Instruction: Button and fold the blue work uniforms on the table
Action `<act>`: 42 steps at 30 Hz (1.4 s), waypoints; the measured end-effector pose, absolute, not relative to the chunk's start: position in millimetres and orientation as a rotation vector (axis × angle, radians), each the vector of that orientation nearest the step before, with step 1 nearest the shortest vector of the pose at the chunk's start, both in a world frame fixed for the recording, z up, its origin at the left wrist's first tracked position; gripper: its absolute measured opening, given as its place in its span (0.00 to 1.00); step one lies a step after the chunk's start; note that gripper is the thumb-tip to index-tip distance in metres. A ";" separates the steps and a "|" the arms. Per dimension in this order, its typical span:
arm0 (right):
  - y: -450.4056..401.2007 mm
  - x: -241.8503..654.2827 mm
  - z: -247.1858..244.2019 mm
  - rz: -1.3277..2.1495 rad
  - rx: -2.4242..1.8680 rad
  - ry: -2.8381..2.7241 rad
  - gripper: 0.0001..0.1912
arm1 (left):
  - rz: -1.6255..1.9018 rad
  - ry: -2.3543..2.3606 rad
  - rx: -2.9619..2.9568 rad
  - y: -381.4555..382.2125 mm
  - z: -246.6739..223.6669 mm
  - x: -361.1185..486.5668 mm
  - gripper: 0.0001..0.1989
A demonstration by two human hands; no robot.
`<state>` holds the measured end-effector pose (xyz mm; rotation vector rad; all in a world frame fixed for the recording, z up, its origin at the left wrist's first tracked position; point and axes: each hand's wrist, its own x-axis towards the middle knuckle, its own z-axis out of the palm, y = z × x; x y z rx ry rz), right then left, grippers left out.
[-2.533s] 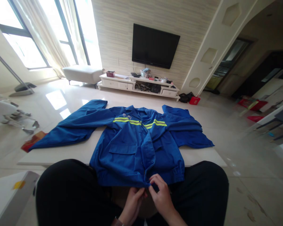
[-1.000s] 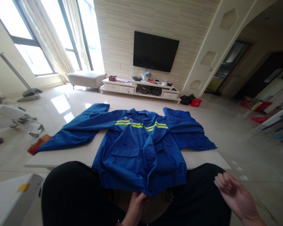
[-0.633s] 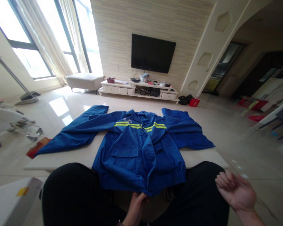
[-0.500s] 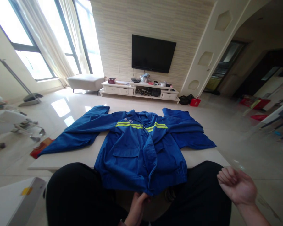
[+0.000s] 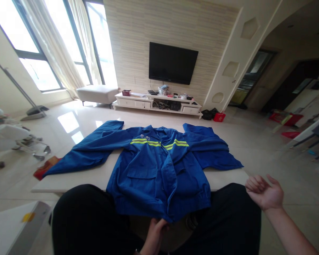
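Blue cloth jacket (image 5: 146, 163), yellow-striped, lies mid-frame, its hem (image 5: 171, 216) pinched by the bare left hand (image 5: 154, 234) at bottom centre. Lower right, the bare right hand (image 5: 267, 194) hangs thumb-up, fingers curled, contents impossible to tell.

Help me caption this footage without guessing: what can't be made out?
In the head view:
Pale chest marking on the blue work jacket: too small and blurred to read.
White table: its middle is covered by the jacket.
Right hand: its curled fingers hide whatever may be inside.
Left hand: its forearm is cut off by the bottom edge.
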<state>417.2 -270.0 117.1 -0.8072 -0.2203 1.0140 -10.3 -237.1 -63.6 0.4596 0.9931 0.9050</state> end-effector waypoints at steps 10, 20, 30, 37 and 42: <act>-275.1 427.3 112.0 1.010 -0.781 -0.189 0.27 | 0.902 1.055 0.451 -235.7 -54.3 -9.0 0.21; -278.9 424.7 109.5 0.953 -0.869 -0.284 0.28 | 0.856 1.157 0.576 -232.0 -70.9 -6.7 0.19; -262.7 383.2 109.0 0.686 -1.290 -0.837 0.27 | 0.147 0.816 1.123 -250.4 -33.4 -19.5 0.11; -206.1 282.9 105.3 0.681 -1.754 -1.837 0.10 | 0.151 0.889 1.779 -173.9 87.9 -44.0 0.12; -142.2 230.4 112.4 0.625 -1.548 -2.539 0.32 | 0.048 1.185 2.411 -80.4 114.3 -42.7 0.10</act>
